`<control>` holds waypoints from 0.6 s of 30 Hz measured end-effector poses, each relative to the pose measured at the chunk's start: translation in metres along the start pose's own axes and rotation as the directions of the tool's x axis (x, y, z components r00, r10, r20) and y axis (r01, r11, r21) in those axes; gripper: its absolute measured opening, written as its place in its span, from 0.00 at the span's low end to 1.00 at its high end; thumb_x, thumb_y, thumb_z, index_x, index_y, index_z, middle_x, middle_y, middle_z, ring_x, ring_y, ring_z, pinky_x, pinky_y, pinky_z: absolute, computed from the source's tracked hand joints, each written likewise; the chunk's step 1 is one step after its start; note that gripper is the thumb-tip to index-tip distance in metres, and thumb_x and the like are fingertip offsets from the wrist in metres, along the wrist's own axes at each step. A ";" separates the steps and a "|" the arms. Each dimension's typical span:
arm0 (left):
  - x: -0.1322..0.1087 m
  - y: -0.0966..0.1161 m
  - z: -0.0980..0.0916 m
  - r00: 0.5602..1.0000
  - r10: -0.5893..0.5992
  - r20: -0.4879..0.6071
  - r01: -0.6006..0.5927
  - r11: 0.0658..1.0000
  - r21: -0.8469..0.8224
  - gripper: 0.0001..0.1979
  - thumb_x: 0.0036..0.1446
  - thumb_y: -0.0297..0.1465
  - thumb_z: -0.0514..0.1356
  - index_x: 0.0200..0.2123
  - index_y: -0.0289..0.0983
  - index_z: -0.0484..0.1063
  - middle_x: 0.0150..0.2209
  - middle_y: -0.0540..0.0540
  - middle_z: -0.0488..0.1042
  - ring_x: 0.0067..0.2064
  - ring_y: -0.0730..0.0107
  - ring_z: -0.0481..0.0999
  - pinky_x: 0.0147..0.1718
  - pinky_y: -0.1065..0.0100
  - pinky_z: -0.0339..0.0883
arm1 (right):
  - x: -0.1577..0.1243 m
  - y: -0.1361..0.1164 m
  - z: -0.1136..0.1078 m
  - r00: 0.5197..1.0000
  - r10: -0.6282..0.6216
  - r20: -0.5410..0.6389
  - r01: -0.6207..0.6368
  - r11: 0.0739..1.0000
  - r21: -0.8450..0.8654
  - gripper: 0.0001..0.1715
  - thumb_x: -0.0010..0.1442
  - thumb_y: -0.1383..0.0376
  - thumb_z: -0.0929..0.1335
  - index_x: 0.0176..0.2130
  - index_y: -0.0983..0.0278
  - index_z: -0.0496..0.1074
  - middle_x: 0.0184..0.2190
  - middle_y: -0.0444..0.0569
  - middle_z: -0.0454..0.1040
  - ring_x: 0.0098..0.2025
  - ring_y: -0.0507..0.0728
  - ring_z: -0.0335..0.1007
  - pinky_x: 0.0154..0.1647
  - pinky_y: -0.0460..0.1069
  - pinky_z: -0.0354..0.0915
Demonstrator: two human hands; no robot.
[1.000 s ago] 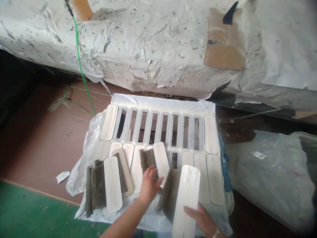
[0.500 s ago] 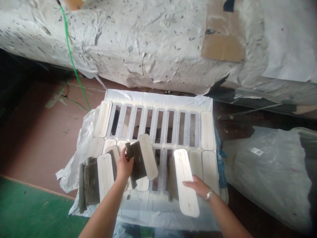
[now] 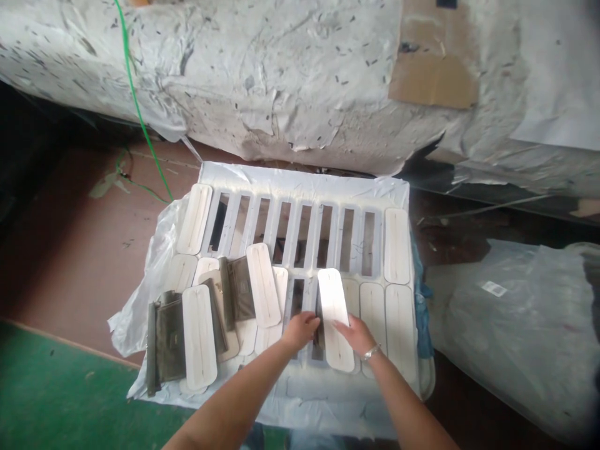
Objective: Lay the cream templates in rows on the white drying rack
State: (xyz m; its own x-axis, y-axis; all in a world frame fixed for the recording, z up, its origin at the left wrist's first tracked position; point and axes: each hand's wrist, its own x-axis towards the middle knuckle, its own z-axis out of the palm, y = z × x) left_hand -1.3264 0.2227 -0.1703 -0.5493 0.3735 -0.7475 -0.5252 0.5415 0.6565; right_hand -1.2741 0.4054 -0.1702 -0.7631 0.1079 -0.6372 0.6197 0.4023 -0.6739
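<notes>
A pale, paper-covered surface, scattered with dark flecks, stretched across the back, ahead of the slotted white table, whose far row showed a run of open slots between two pale panels. A clear plastic bag lay to the right. On the table's left half lay two olive pouches, the nearer one beside a white strip. The white panel was over the near row, right of centre, grasped by the right hand's fingers. The left hand's fingers were curled just beside its left edge; whether they gripped anything could not be told. A bracelet circled the right wrist.
</notes>
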 end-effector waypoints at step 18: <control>-0.002 -0.023 0.000 0.978 0.043 -0.202 -0.001 0.978 0.206 0.13 0.51 0.37 0.57 0.23 0.34 0.70 0.21 0.50 0.68 0.24 0.76 0.64 0.25 0.73 0.53 | 0.009 -0.009 0.009 0.962 0.236 0.141 -0.221 0.969 -0.113 0.10 0.56 0.61 0.62 0.28 0.64 0.59 0.25 0.44 0.69 0.27 0.50 0.68 0.23 0.43 0.62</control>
State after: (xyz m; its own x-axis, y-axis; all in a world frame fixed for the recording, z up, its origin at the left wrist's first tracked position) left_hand -1.3130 0.2098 -0.1842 -0.6913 0.2368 -0.6827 -0.3794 0.6851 0.6218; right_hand -1.2850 0.3944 -0.1731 -0.5618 0.0703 -0.8243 0.7481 0.4685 -0.4700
